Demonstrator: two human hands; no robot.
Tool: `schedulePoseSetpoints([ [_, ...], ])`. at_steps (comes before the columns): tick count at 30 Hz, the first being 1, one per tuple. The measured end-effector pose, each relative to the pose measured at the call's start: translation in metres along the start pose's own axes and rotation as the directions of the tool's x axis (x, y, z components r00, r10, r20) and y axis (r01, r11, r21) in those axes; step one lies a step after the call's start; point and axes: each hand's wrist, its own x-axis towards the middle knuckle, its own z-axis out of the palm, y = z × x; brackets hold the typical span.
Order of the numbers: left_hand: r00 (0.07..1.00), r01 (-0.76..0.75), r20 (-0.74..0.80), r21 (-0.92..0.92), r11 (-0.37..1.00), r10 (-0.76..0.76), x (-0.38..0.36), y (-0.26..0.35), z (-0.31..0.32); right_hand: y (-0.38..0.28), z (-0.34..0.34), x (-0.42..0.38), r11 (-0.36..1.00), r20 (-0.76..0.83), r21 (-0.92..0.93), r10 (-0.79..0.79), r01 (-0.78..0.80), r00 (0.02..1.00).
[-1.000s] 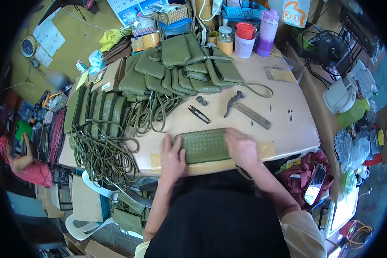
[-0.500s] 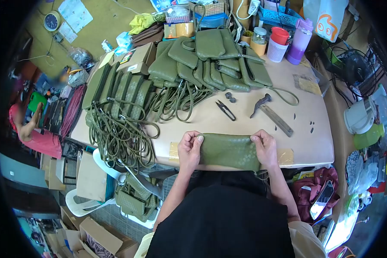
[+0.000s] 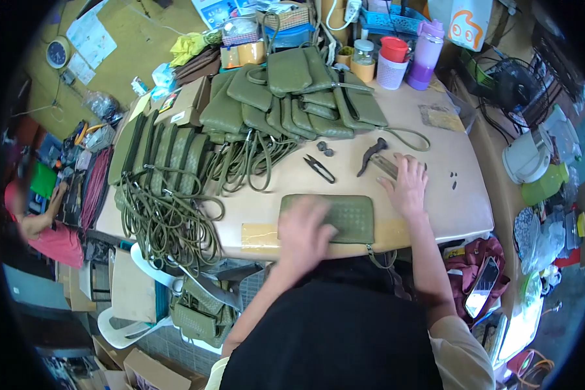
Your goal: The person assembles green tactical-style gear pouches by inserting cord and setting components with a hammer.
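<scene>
An olive-green zip pouch with a woven texture lies flat at the table's near edge, its short strap hanging over the edge. My left hand is over the pouch's left part, its fingers smeared by motion. Farther right, my right hand reaches over the wooden handle of a hammer, thumb and fingers spread to either side and covering part of the handle. The dark hammer head points away to the left. Beside it lie small black thread snips and two small dark pieces.
Many similar green pouches are piled at the back. A row of pouches with tangled cords fills the left side. A white cup and purple bottle stand at the back right. Another person is at far left.
Both hands have let go of the pouch, which now lies on the table. My right hand has moved forward to the hammer; my left hand is over the pouch. The view has shifted slightly.
</scene>
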Motion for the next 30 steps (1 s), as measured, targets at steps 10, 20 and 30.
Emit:
schedulePoseSetpoints([
  [10, 0.904, -0.184, 0.414, 0.157, 0.97, 0.105, -0.019, 0.025, 0.045, 0.013, -0.055, -0.02, 0.684, 0.625, 0.485, 0.165, -0.545, 0.763],
  [20, 0.904, -0.193, 0.416, 0.198, 0.961, 0.096, -0.018, 0.027, 0.047, -0.006, -0.08, -0.005, 0.976, 0.592, 0.216, -0.145, 0.018, 0.793],
  [30, 0.904, -0.198, 0.414, 0.19, 0.962, 0.104, -0.018, 0.026, 0.046, 0.0, -0.09, -0.014, 0.98, 0.452, 0.167, -0.173, 0.108, 0.875],
])
